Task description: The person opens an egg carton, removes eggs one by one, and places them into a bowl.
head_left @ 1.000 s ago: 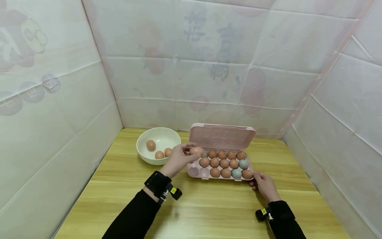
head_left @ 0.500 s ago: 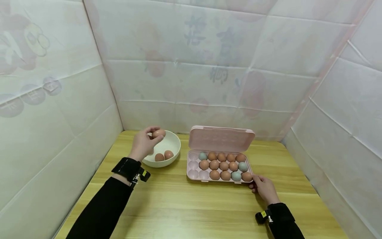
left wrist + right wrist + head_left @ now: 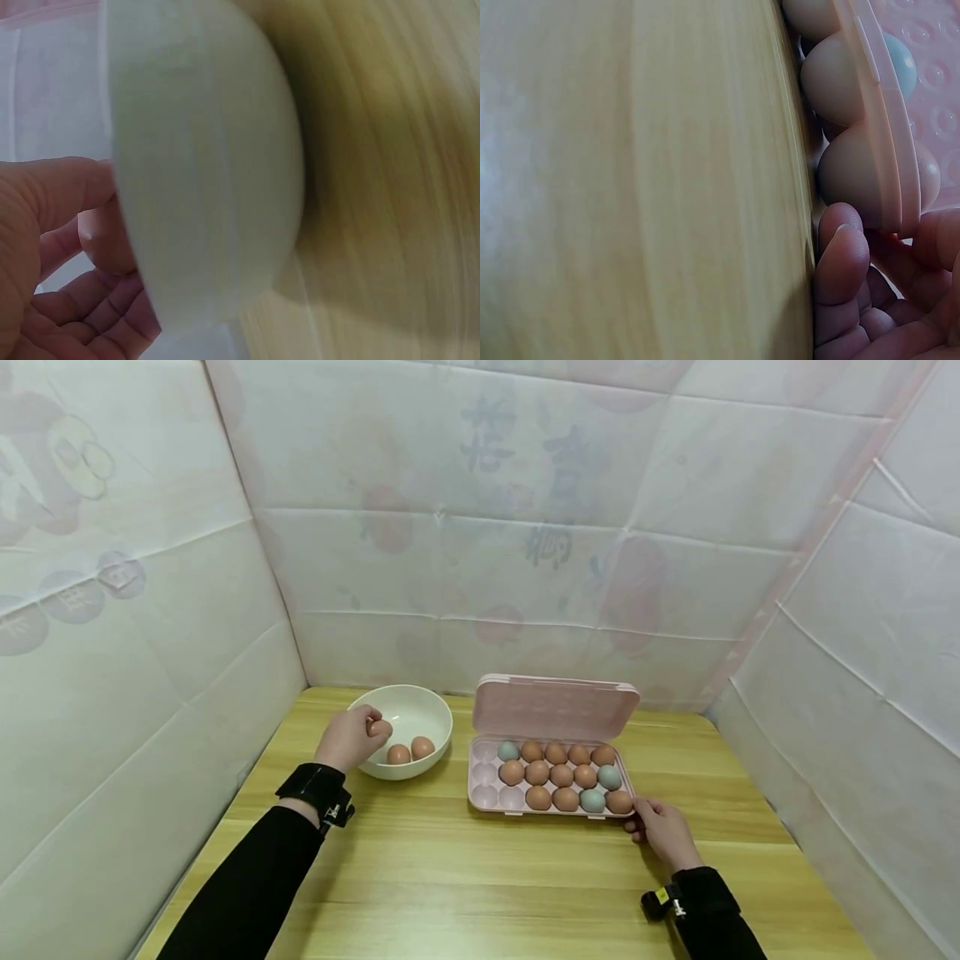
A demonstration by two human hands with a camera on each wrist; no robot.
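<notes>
My left hand holds a brown egg between thumb and fingers at the left rim of a cream bowl. In the left wrist view the bowl's wall partly hides this egg and the fingertips. Two more brown eggs lie at the bowl's bottom. To the right stands a pink egg carton with its lid up, holding several brown eggs and a few pale green ones. My right hand pinches the carton's near right corner; in the right wrist view, thumb and fingers straddle its edge.
Both containers stand toward the back of a wooden table, close to a white printed cloth wall. Cloth walls also rise at left and right. The carton's raised lid stands at its back. Its leftmost column has bare cups.
My left hand has carried an egg leftward from above the carton to the bowl, then lowered it at the bowl's left rim. My right hand stays at the carton's corner.
</notes>
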